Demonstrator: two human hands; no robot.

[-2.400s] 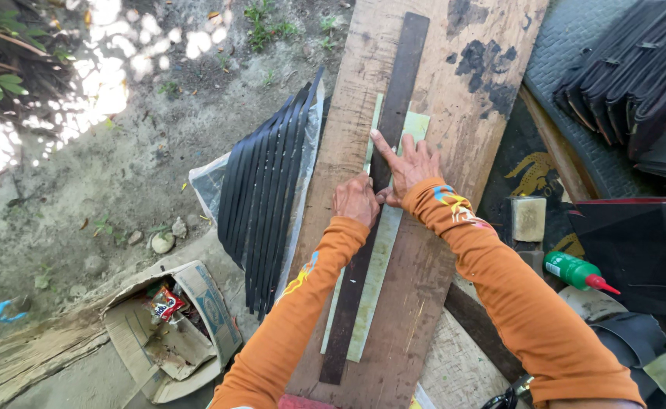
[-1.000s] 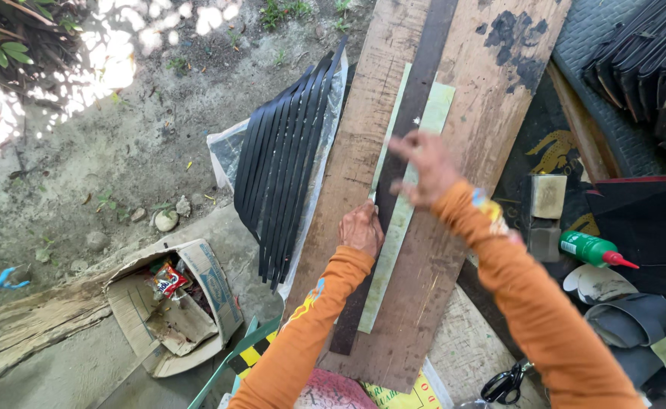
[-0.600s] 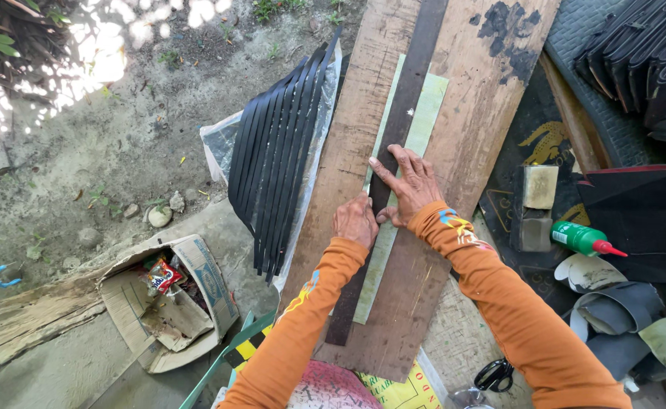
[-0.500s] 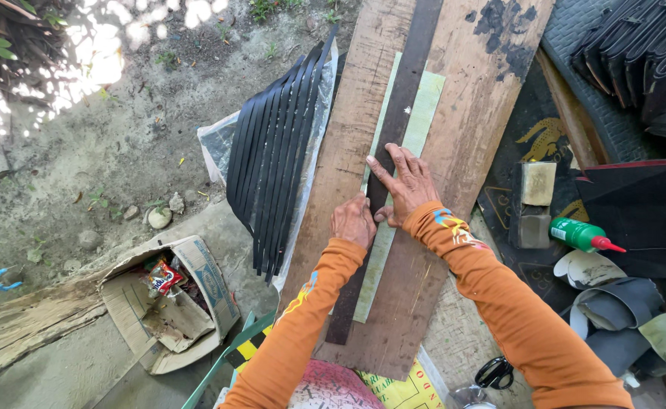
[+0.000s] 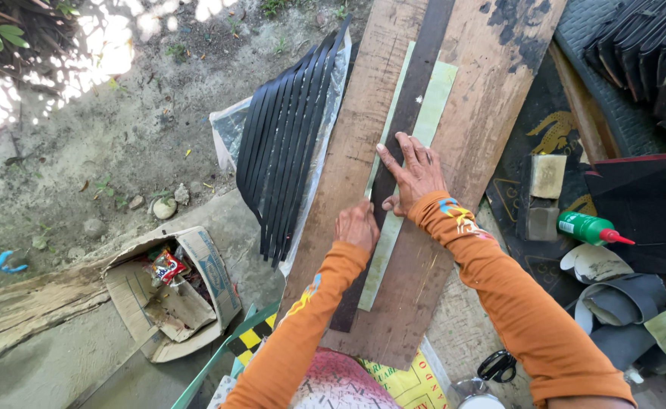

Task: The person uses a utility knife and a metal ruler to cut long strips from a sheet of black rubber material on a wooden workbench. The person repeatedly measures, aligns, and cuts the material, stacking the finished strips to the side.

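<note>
Head view: left hand sits nearest, fingers curled into a fist against the dark strip; what it grips cannot be told. Right hand, at one o'clock of it, presses spread fingers flat across strip and pale green straightedge. Both run six-to-twelve along the wooden plank.

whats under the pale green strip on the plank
The pale green strip lies on a long dark strip, which rests on the wooden plank. The right hand presses flat on both; the left hand is closed beside them. What the hands cover cannot be seen.
</note>
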